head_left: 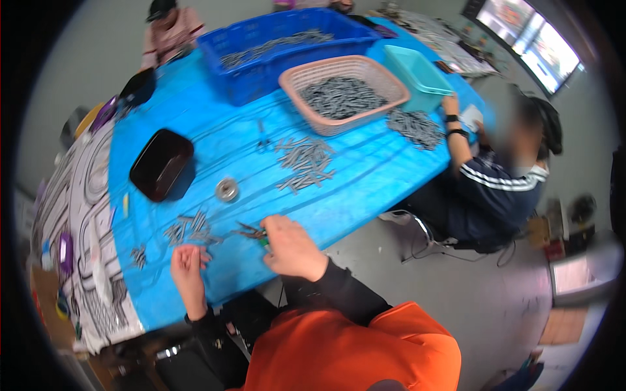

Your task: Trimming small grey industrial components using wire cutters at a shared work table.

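My right hand (291, 247) is wrapped round a pair of green-handled pliers or snips (250, 231), whose jaws point left over the blue-covered table. Beside it on the left, my left hand (190, 272) has its fingers curled in. Whether a small piece sits in them is too blurred to tell. Just beyond the left hand lies a loose group of short grey strips (190, 228), with a smaller cluster of grey bits (138, 257) farther left. Ahead of my right hand spreads a larger pile of grey strips (305, 163).
A round tin (227, 189) and a black bin (162, 164) stand ahead. Farther off are a pink basket (313, 122) of grey pieces, a large blue crate (241, 91) and a teal tub (422, 78). A person (499, 176) sits at right; another (171, 32) is at the far side.
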Tool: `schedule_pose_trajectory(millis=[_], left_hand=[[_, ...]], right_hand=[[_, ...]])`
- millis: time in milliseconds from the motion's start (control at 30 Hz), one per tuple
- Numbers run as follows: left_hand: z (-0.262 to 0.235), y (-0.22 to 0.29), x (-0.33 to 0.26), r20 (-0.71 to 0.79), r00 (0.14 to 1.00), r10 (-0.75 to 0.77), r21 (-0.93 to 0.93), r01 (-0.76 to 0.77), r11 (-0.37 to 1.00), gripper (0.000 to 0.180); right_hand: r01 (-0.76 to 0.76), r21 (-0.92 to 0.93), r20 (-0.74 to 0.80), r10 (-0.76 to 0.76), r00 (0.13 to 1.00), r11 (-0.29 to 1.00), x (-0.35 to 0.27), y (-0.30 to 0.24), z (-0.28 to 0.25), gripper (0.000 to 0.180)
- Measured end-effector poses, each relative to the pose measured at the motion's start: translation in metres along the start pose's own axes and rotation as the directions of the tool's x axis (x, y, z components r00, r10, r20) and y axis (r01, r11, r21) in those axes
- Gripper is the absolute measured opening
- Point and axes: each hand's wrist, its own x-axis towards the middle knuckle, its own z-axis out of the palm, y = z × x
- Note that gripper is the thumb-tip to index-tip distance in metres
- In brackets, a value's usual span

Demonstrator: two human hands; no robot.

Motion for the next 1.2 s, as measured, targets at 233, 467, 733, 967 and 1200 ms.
schedule_pose_trajectory(millis=[233,467,733,967,1200], left_hand=[[0.029,-0.020,-0.016,0.080,0.996,-0.046,-0.063,0.051,0.997,0.004],[0.028,-0.027,-0.014,0.088,0.996,0.011,-0.110,-0.002,0.994,0.005],[0.022,-0.019,-0.018,0.052,0.999,0.010,-0.044,-0.008,0.999,0.010],[0.011,-0.024,-0.023,0.019,0.998,0.068,-0.057,-0.066,0.996,0.017],[0.020,-0.018,-0.027,0.016,0.997,0.072,-0.103,-0.070,0.992,0.024]], right_hand=[[0.046,-0.238,-0.074,-0.065,0.995,0.970,0.000,0.006,0.004,0.034],[0.109,-0.292,-0.116,-0.149,0.982,0.950,-0.003,0.013,0.011,0.037],[0.341,0.781,0.288,-0.786,0.548,0.524,-0.020,-0.055,-0.037,0.048],[0.113,-0.117,-0.259,-0.140,0.956,0.987,-0.023,0.010,-0.083,0.037],[-0.580,-0.316,-0.647,0.277,0.710,0.751,-0.036,0.101,-0.096,0.048]])
